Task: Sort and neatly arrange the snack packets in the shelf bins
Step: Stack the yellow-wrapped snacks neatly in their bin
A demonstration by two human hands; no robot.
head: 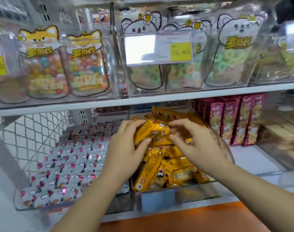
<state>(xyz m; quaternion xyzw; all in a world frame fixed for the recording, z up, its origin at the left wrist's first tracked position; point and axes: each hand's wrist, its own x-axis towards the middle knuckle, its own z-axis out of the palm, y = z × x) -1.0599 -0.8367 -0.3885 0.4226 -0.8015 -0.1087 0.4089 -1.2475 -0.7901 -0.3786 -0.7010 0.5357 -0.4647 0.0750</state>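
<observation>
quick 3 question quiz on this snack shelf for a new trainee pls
1. True or false: the left hand grips a bundle of yellow packets.
2. The bin to the left of the yellow packets' clear bin holds: A) grey packets with red marks B) green ring sweets C) maroon packs.
3. Fill in: the price tag on the upper shelf reads ____.
Key: 1 true; 2 A; 3 16.80
</observation>
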